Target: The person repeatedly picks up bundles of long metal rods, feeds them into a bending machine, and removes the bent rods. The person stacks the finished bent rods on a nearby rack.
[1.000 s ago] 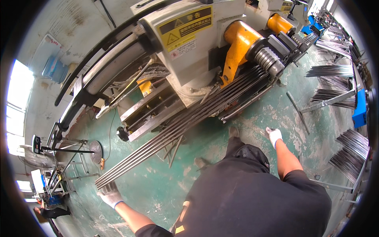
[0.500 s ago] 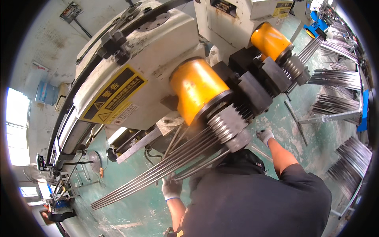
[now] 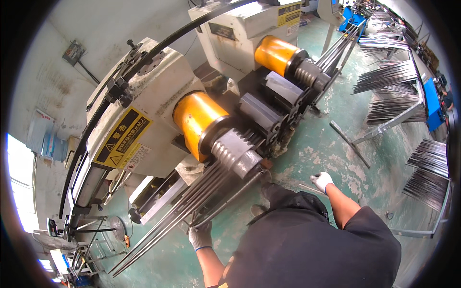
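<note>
Below the near end of a fan of long thin metal rods [image 3: 165, 223], my left hand [image 3: 200, 236] wears a white glove. Its fingers are closed at the lower end of a separate metal bar [image 3: 228, 199], which slants up toward the grooved metal roller [image 3: 237, 152]. My right hand [image 3: 322, 181], gloved too, is held out over the floor at right with its fingers curled in. What it may hold is hidden. A thin pale rod [image 3: 311, 188] shows just beneath it. The fanned rods run in under the roller, beside an orange cylinder [image 3: 199, 122].
A pale machine housing [image 3: 144, 91] with a yellow warning label stands at left. Behind it is a second housing [image 3: 249, 38] with another orange cylinder [image 3: 278, 54]. Racks of metal rods [image 3: 394, 113] line the right side. A standing fan [image 3: 57, 238] is at far left.
The view has shifted, so the machine sits further left in the picture. My right hand's fingers are curled in more tightly. My left hand stays by the bar's lower end.
</note>
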`<state>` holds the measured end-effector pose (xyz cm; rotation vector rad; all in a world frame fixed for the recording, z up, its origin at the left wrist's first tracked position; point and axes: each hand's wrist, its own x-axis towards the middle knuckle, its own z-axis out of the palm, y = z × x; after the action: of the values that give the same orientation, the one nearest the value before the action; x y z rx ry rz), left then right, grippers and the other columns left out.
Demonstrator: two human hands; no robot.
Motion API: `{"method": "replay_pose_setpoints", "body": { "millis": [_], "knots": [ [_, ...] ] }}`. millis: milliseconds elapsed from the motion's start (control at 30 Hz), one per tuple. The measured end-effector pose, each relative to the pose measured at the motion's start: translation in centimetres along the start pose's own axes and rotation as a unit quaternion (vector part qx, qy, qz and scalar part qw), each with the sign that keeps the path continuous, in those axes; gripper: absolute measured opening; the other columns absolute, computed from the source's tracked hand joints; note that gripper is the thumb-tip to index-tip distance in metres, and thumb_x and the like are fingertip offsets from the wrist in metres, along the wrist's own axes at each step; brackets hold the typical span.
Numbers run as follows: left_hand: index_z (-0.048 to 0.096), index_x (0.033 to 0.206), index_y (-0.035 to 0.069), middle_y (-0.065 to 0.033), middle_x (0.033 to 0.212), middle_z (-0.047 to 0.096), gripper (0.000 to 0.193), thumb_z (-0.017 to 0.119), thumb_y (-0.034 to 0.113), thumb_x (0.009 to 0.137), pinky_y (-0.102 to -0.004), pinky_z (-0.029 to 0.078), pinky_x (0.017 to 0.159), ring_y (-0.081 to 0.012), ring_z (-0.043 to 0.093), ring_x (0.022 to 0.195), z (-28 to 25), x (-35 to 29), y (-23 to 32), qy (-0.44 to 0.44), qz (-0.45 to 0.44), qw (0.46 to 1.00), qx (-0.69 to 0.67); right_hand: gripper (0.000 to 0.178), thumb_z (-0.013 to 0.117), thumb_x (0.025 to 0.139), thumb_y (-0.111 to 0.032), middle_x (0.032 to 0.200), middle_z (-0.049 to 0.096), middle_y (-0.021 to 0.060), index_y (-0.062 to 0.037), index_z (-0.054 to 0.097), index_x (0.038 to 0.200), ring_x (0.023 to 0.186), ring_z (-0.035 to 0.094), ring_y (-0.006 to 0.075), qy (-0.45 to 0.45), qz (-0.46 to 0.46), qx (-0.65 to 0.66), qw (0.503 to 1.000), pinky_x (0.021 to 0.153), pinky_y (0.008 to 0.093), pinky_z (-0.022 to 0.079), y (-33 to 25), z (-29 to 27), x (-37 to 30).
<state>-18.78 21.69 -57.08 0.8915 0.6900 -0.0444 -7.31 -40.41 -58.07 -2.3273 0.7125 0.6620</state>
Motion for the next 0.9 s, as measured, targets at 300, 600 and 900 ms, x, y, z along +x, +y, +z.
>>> {"method": "replay_pose_setpoints", "body": {
  "millis": [300, 600, 900],
  "knots": [
    [0.063, 0.121, 0.010, -0.0117, 0.127, 0.065, 0.045, 0.043, 0.049, 0.111, -0.0532, 0.047, 0.103, -0.0360, 0.057, 0.118, 4.0, -5.7, 0.6, -0.008, 0.012, 0.978, -0.209, 0.034, 0.071, 0.095, -0.028, 0.083, 0.074, 0.0146, 0.0049, 0.075, 0.104, 0.077, 0.065, 0.0199, 0.116, -0.162, 0.179, 0.964, 0.077, 0.0364, 0.052, -8.4, -5.4, -2.0],
    [0.065, 0.123, 0.008, -0.0104, 0.131, 0.066, 0.052, 0.053, 0.056, 0.105, -0.0497, 0.045, 0.105, -0.0322, 0.058, 0.120, 6.9, -8.5, 8.3, 0.008, 0.223, 0.960, -0.168, 0.054, 0.068, 0.102, -0.039, 0.128, 0.071, 0.0134, 0.0031, 0.065, 0.136, 0.119, 0.062, 0.0212, 0.127, -0.304, 0.481, 0.812, 0.108, 0.0350, 0.045, -24.4, -12.4, -5.7],
    [0.051, 0.146, -0.005, -0.0230, 0.146, 0.058, 0.057, 0.051, 0.039, 0.111, -0.0514, 0.042, 0.120, -0.0374, 0.056, 0.134, 11.9, -11.4, 14.2, -0.039, 0.338, 0.902, -0.267, 0.050, 0.064, 0.106, -0.042, 0.121, 0.072, 0.0052, -0.0006, 0.067, 0.134, 0.108, 0.062, 0.0158, 0.053, -0.238, 0.651, 0.719, 0.098, 0.0323, 0.048, -28.8, -14.6, -3.7]
  ]
}}
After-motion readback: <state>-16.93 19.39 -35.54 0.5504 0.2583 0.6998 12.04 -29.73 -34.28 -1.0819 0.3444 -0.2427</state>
